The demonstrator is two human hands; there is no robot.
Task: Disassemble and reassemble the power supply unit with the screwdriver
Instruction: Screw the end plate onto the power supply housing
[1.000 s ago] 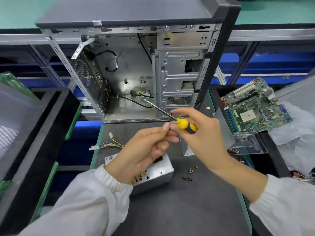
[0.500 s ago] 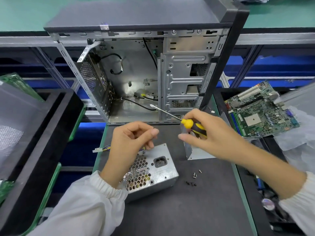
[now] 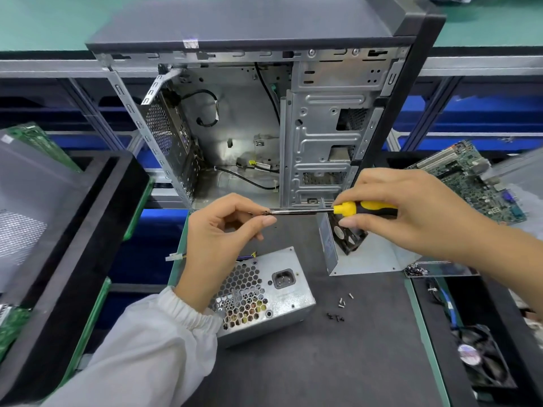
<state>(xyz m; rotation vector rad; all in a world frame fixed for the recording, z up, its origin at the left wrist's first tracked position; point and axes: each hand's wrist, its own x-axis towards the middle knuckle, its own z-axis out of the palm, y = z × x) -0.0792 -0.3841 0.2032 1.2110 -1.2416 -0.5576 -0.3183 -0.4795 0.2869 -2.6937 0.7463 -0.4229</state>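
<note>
one open computer case (image 3: 264,118) at the far edge of the dark mat (image 3: 338,362). one power supply unit (image 3: 264,292) toward the mat's near left edge. one metal cover with a fan (image 3: 349,248) at the mat's right edge. one screwdriver (image 3: 346,209), two hands on it: left hand (image 3: 223,242), right hand (image 3: 411,207). loose screws near the middle: about three silver screws (image 3: 343,299), about three black screws (image 3: 335,317); too small for a sure count. one motherboard (image 3: 467,180) off the mat's far right corner.

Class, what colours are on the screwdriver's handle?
Yellow and black on the screwdriver handle, seen in the head view.
</note>
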